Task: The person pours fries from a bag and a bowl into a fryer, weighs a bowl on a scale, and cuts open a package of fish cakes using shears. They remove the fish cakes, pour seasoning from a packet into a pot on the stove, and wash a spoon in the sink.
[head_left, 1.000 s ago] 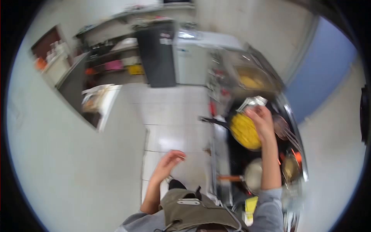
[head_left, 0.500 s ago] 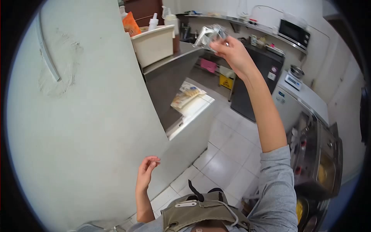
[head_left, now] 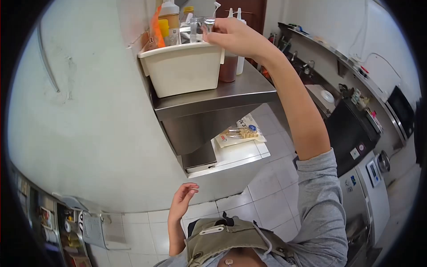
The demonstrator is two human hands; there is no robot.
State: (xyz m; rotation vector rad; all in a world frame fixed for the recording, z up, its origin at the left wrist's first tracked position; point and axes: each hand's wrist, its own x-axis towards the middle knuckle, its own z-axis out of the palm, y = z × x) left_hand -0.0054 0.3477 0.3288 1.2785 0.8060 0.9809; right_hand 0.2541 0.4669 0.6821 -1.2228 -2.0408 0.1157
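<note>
My right hand (head_left: 224,35) is at the right rim of a cream plastic bin (head_left: 182,69), its fingers closed on a clear, shiny packet (head_left: 201,27) over the bin's opening. The bin stands on a steel shelf (head_left: 213,99) and holds an orange bag (head_left: 157,31), a sauce bottle (head_left: 170,15) and other items. Just right of the bin is a reddish-brown bottle (head_left: 228,66). Low in front of my body, my left hand (head_left: 183,198) is raised with slightly curled fingers apart and nothing in it.
Below the shelf, a food bag (head_left: 242,132) lies on a white tiled ledge (head_left: 235,155). A pale wall (head_left: 89,133) fills the left. At the right are a dark fridge (head_left: 356,129), a scale (head_left: 373,172) and a microwave (head_left: 402,111). Shelving (head_left: 49,227) stands at the lower left.
The view has turned and come closer to the bin. My right hand has carried the shiny packet from the open space right of the bin to over its opening. My left hand remains low and empty.
</note>
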